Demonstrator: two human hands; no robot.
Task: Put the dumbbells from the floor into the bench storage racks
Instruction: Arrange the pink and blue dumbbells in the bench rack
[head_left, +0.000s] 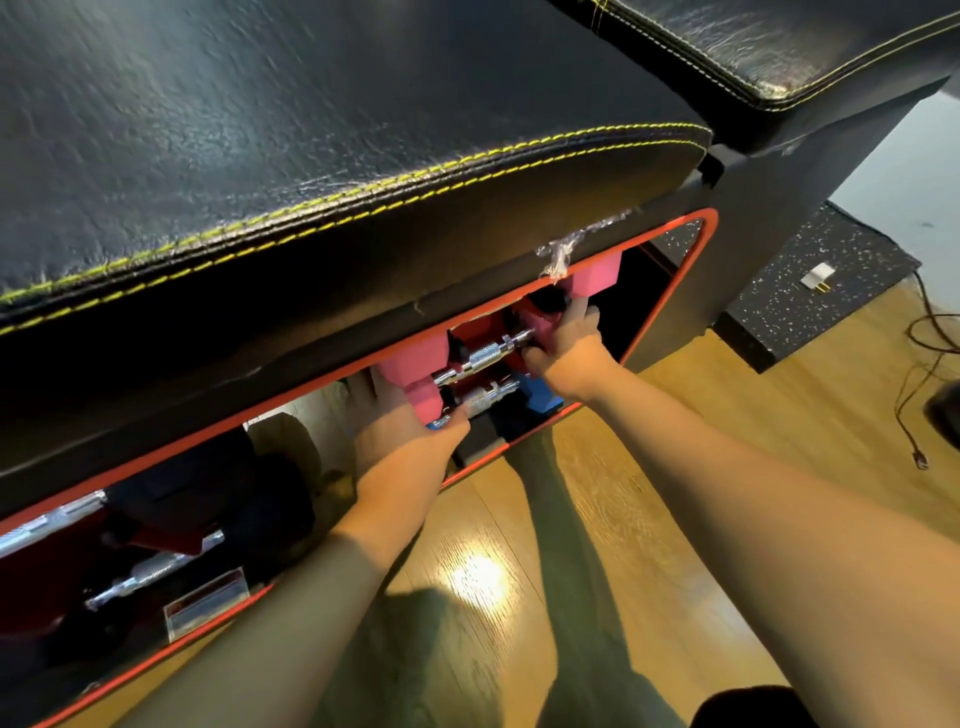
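Two bare forearms reach away from the camera over a wooden floor (649, 519) toward a bench (311, 130) with black padding and yellow stitching. Under the pad, a red-rimmed opening (670, 291) shows the storage racks.

At the far right part of that opening, both hands hold a pink dumbbell (415, 374) with a shiny metal bar. Its left pink end sits just inside the rim; its right pink end is mostly hidden behind the right hand. Curled round the left end, the left hand (405, 441) has its thumb lying along the front by the bar. Over on the other end, the right hand (566, 348) grips with fingers wrapped over the top and thumb tucked underneath.

Just below the pink dumbbell lies a blue dumbbell (540, 395), its bar parallel and close under the upper one. Higher and farther right, another pink weight (597, 273) sits near the top of the opening.

To the near left, more metal bars (150, 571) and dark red weights rest in the rack. A speckled dark mat (810, 291) lies on the far right, with a thin cable (914, 374) beside it.
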